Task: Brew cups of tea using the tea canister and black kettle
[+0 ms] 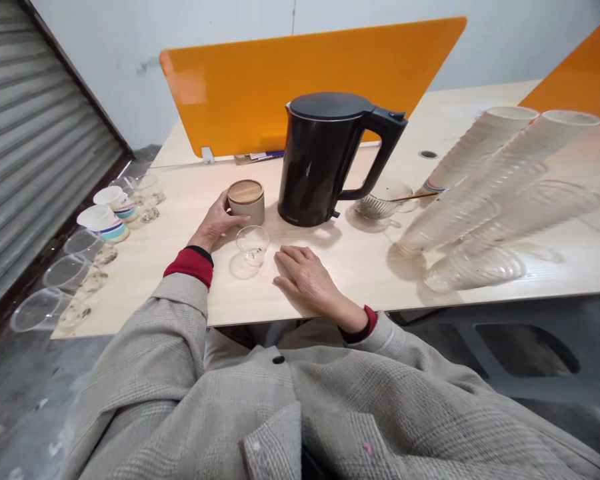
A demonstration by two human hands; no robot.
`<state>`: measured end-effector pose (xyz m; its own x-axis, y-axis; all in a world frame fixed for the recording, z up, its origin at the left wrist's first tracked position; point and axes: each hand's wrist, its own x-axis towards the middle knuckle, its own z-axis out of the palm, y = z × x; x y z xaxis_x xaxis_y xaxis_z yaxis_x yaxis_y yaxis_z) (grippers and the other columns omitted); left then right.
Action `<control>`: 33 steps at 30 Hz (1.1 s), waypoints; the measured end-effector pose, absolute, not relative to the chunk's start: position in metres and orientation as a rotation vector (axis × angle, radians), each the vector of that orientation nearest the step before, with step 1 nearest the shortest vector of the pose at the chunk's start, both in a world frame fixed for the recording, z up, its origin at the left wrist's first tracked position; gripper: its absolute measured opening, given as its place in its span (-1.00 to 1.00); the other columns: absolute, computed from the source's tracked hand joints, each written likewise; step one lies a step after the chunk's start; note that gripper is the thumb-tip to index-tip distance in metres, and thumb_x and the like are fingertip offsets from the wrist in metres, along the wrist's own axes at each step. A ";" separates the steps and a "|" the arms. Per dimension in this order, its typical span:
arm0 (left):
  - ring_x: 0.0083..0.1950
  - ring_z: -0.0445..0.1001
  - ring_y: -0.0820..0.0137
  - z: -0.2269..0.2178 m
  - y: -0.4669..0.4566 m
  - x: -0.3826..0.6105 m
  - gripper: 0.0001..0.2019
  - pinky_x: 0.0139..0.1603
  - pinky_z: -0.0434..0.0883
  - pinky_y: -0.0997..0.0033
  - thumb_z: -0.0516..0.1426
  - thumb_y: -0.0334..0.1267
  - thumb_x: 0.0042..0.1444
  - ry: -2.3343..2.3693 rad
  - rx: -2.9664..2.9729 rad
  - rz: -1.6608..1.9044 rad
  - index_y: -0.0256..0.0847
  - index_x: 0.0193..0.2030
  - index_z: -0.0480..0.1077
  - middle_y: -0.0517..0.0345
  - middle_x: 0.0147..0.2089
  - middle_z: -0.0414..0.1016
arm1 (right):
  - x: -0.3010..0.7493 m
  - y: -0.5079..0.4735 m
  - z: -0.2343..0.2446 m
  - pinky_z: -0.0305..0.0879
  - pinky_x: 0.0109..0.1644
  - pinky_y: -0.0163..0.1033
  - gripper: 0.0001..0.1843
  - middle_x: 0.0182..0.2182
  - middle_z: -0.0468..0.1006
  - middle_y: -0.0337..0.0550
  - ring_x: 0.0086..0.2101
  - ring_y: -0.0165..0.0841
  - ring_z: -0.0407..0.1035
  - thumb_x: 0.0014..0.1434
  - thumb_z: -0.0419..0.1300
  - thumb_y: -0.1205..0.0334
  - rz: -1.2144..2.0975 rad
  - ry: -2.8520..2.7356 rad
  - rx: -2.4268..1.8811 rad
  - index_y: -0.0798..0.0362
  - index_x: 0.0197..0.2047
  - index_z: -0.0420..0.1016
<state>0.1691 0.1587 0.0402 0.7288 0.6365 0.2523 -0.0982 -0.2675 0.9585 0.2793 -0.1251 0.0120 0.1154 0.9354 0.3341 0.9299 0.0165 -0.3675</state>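
My left hand (pixel 215 223) wraps its fingers round the side of a small beige canister with a wooden lid (pixel 247 200) that stands on the table. In front of it sits a clear plastic cup (pixel 253 245) with a little something at its bottom. Just right of that cup my right hand (pixel 307 275) lies flat on the tabletop, fingers stretched out, holding nothing. A black electric kettle (pixel 327 157) stands behind the cup, to the right of the canister, lid closed.
A glass bowl with a spoon (pixel 380 200) sits right of the kettle. Tall stacks of paper and clear cups (pixel 485 193) lie at the right. Along the left edge stand several filled clear cups (pixel 73 272) and paper cups (pixel 103 222). An orange divider (pixel 280 73) stands behind.
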 end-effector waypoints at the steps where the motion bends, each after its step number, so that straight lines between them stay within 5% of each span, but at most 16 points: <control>1: 0.45 0.44 -0.01 0.042 0.160 0.167 0.04 0.42 0.44 0.00 0.55 -0.19 -0.33 0.427 1.709 0.741 -0.17 0.39 0.34 -0.21 0.43 0.47 | 0.280 -0.124 0.011 0.26 0.41 0.26 -0.44 0.37 0.47 0.22 0.31 0.11 0.33 0.41 0.24 0.02 0.021 -1.794 -1.902 0.10 0.37 0.47; 6: 0.52 0.35 -0.02 0.052 0.166 0.138 0.12 0.48 0.36 -0.11 0.52 -0.23 -0.35 0.585 1.712 0.808 -0.11 0.47 0.29 -0.23 0.49 0.39 | 0.284 -0.119 0.011 0.12 0.53 0.31 -0.26 0.47 0.34 0.33 0.44 0.13 0.22 0.39 0.26 0.00 0.120 -1.778 -1.936 0.21 0.49 0.33; 11: 0.18 0.59 0.12 0.057 0.131 0.092 -0.40 0.16 0.60 0.00 0.34 -0.25 -0.13 0.768 1.730 0.865 -0.16 0.15 0.56 -0.11 0.23 0.63 | 0.283 -0.111 0.021 0.02 0.57 0.34 -0.20 0.52 0.25 0.33 0.50 0.15 0.14 0.39 0.27 -0.01 0.253 -1.781 -2.000 0.23 0.54 0.28; 14: 0.13 0.61 0.14 0.054 0.099 0.078 -0.40 0.05 0.63 0.11 0.38 -0.21 -0.08 0.691 1.708 0.671 -0.16 0.18 0.59 -0.08 0.19 0.66 | 0.278 -0.107 0.027 -0.03 0.58 0.36 -0.18 0.55 0.21 0.29 0.52 0.15 0.10 0.40 0.27 0.00 0.299 -1.787 -2.017 0.20 0.58 0.22; 22: 0.28 0.56 0.10 0.044 0.060 0.073 -0.37 0.47 0.36 -0.07 0.42 -0.27 -0.09 0.517 1.634 0.501 -0.23 0.21 0.59 -0.14 0.28 0.62 | 0.271 -0.102 0.035 -0.14 0.61 0.35 -0.17 0.58 0.16 0.18 0.55 0.13 0.02 0.40 0.23 0.04 0.359 -1.784 -2.056 0.14 0.62 0.16; 33: 0.35 0.53 0.07 0.039 0.036 0.067 -0.41 0.52 0.31 -0.09 0.35 -0.28 -0.06 0.589 1.658 0.568 -0.21 0.19 0.56 -0.11 0.30 0.61 | 0.270 -0.105 0.033 -0.13 0.60 0.40 -0.16 0.56 0.20 0.19 0.54 0.15 0.05 0.35 0.27 0.00 0.340 -1.822 -2.017 0.13 0.59 0.23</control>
<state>0.0672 0.0356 0.0389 0.7503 0.6596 0.0449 0.0683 -0.1449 0.9871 0.2698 -0.1046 0.0333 0.1208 0.9890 0.0851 0.8918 -0.0705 -0.4470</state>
